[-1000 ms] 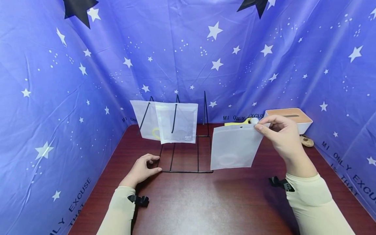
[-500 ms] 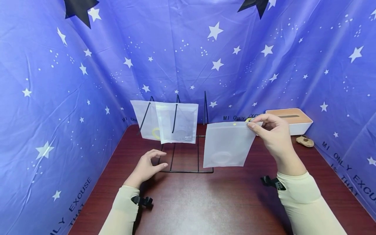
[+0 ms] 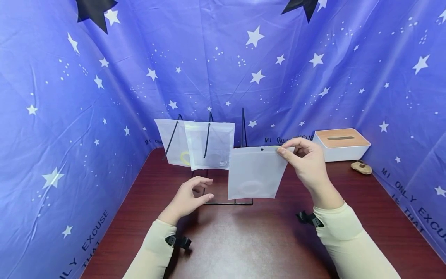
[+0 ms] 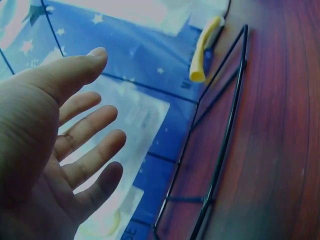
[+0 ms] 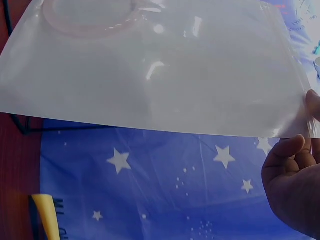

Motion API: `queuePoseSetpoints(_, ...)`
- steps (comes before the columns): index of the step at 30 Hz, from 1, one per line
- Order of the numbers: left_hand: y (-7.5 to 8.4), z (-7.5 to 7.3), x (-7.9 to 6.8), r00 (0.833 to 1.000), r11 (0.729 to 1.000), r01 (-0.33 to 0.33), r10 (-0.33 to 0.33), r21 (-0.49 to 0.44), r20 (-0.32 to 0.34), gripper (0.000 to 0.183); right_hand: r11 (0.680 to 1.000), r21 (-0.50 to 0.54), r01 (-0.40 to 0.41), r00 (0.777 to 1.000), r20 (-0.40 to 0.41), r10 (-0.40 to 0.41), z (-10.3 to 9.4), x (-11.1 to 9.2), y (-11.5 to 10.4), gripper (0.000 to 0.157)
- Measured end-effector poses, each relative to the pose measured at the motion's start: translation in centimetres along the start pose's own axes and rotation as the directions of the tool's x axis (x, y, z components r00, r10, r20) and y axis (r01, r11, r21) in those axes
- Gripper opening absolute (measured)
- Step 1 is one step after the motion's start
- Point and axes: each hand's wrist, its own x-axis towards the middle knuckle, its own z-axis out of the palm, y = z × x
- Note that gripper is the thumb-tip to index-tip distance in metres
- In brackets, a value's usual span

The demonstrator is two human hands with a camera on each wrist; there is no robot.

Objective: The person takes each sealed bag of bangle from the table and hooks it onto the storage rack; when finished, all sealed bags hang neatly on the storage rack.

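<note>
My right hand (image 3: pixel 306 166) pinches the top right corner of a frosted white zip bag (image 3: pixel 256 172), which hangs upright with a small hole in its top edge. A pale pinkish ring shows faintly through it. The bag overlaps the right part of a black wire rack (image 3: pixel 224 204), in front of that rack's bare right hook (image 3: pixel 244 126). Two similar bags hang from the other hooks: the left bag (image 3: pixel 180 141) with a yellow ring inside, the middle bag (image 3: pixel 221 141) with a small printed label. My left hand (image 3: pixel 188 197), fingers spread and holding nothing, hovers by the rack's left front.
A white tissue box (image 3: pixel 343 149) with a wood-look lid stands at the back right, a small tan object (image 3: pixel 361 167) before it. Behind the held bag lies a yellow curved handle-like thing (image 4: pixel 200 55). Blue star-patterned cloth (image 3: pixel 209 58) encloses the table's back and sides.
My right hand has carried the bag leftward, from beside the rack to in front of its right part. My left hand has come off the rack's left front corner and shifted right.
</note>
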Motion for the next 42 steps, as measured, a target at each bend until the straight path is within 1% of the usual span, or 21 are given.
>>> queuePoseSetpoints(6, 1.0, 1.2, 0.3, 0.999, 0.998, -0.024, 0.025, -0.061, 0.021, 0.041, 1.000, -0.003, 0.027, 0.999, 0.020, -0.027, 1.3, 0.1, 0.2, 0.012)
queuePoseSetpoints(8, 1.2, 1.6, 0.5, 0.999, 0.997, -0.035, 0.037, -0.074, 0.018, 0.040, 0.999, 0.003, 0.035, 0.999, 0.024, -0.035, 1.6, 0.1, 0.2, 0.012)
queuePoseSetpoints(12, 1.6, 2.5, 0.8, 1.000, 0.993, -0.031, 0.031, -0.113, 0.003, 0.034, 0.999, -0.006, 0.036, 0.999, 0.022, -0.036, 2.1, 0.1, 0.3, 0.012)
queuePoseSetpoints(15, 1.8, 3.2, 1.0, 1.000, 0.991, -0.029, 0.027, -0.133, -0.016, 0.023, 1.000, -0.005, 0.022, 0.999, 0.029, -0.022, 2.4, 0.0, 0.4, 0.012)
queuePoseSetpoints(18, 2.1, 3.7, 1.0, 0.998, 0.992, -0.048, 0.042, -0.119, -0.050, 0.012, 1.000, 0.011, 0.008, 0.999, 0.043, -0.009, 2.7, -0.1, 0.6, 0.011)
queuePoseSetpoints(21, 2.2, 4.0, 1.0, 0.993, 0.993, -0.077, 0.069, -0.085, -0.099, 0.018, 1.000, 0.027, 0.000, 0.999, 0.051, -0.002, 3.0, -0.3, 0.6, 0.011)
queuePoseSetpoints(24, 2.2, 4.2, 0.9, 0.988, 0.995, -0.082, 0.073, -0.064, -0.138, 0.022, 1.000, 0.026, -0.005, 0.999, 0.052, 0.003, 3.0, -0.4, 0.6, 0.012)
queuePoseSetpoints(27, 2.0, 4.3, 0.8, 0.987, 0.994, -0.061, 0.048, -0.087, -0.154, 0.017, 1.000, 0.007, -0.016, 0.998, 0.060, 0.015, 2.8, -0.5, 0.5, 0.014)
queuePoseSetpoints(31, 1.8, 4.4, 0.5, 0.986, 0.987, -0.042, 0.016, -0.158, -0.164, 0.010, 0.998, -0.048, -0.046, 0.994, 0.099, 0.051, 2.5, -0.6, 0.6, 0.019)
queuePoseSetpoints(35, 1.7, 4.4, 0.3, 0.983, 0.976, -0.037, -0.003, -0.214, -0.182, 0.007, 0.988, -0.129, -0.086, 0.979, 0.175, 0.108, 1.9, -0.5, 1.1, 0.025)
queuePoseSetpoints(39, 1.6, 4.5, 0.3, 0.976, 0.973, -0.043, -0.009, -0.229, -0.219, 0.009, 0.974, -0.196, -0.115, 0.947, 0.274, 0.167, 1.5, -0.4, 1.5, 0.027)
queuePoseSetpoints(42, 2.1, 4.4, 0.4, 0.971, 0.973, -0.049, -0.006, -0.224, -0.238, 0.010, 0.953, -0.281, -0.118, 0.928, 0.310, 0.206, 1.3, -0.3, 1.8, 0.024)
